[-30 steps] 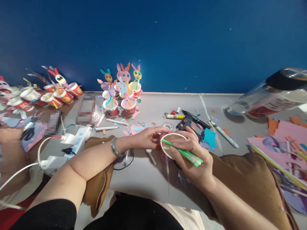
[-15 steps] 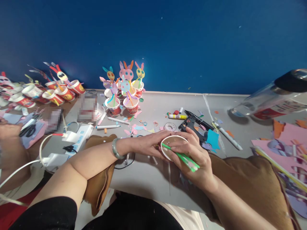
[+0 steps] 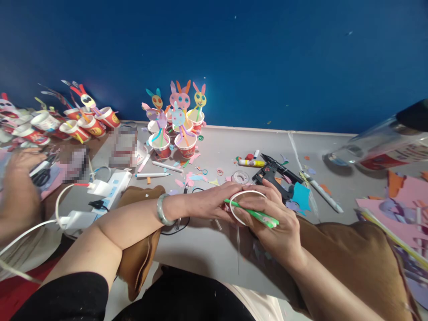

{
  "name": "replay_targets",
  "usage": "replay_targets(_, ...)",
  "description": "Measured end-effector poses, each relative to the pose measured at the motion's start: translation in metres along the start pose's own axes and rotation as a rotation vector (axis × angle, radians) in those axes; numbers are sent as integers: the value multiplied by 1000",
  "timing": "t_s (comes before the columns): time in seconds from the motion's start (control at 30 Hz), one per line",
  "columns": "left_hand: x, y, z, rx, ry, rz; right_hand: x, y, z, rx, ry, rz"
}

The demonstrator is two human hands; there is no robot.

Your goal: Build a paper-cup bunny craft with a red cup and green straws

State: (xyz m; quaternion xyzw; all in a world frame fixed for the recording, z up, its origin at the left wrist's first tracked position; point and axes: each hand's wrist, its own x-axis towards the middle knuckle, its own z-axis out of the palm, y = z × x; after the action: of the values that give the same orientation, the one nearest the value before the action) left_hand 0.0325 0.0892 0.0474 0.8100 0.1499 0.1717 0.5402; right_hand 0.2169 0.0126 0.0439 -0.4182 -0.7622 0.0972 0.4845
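A white-rimmed paper cup [image 3: 241, 193] is held between my two hands above the grey table. My left hand [image 3: 214, 200] is closed around the cup's left side, a jade-coloured bangle on its wrist. My right hand [image 3: 276, 218] is closed too, pinching narrow green strips [image 3: 259, 216] that lie slantwise across the cup's mouth. One end of the strips reaches past the rim near my left fingers. Those right fingers also reach over the cup's near right rim. Most of the cup's wall is hidden by my hands.
Rabbit-faced paper cups [image 3: 185, 145] stand near the blue wall. Beyond my hands lie a black glue gun [image 3: 272, 176], a tape roll [image 3: 240, 177] and paper scraps. A power strip [image 3: 115, 187] is at left, near another person's hand [image 3: 25, 174]. A large bottle [image 3: 384, 147] stands right.
The green strips have turned flatter across the cup, and the cup looks more tilted. The other person's hand at the left has moved. My view has shifted slightly.
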Motion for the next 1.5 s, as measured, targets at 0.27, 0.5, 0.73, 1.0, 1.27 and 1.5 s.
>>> replay_targets(0.27, -1, 3, -5, -89, -26, -8, -2, 4, 0, 4, -7, 43)
replay_targets(0.5, -1, 8, -5, -133, -25, -9, -4, 9, 1, 13, -53, 112)
replay_targets(0.73, -3, 2, -8, -202, 28, -166, -4, 8, 1, -5, 10, 98)
replay_targets(1.0, -1, 6, -13, -273, 154, -240, 4, 10, -11, -279, 16, -38)
replay_targets(1.27, 0, -4, -13, -180, 141, -152, 3, 13, -14, -287, -155, -65)
replay_targets(1.5, 0, 2, -14, -129, 100, -150, 4, 18, -12, -184, -130, -66)
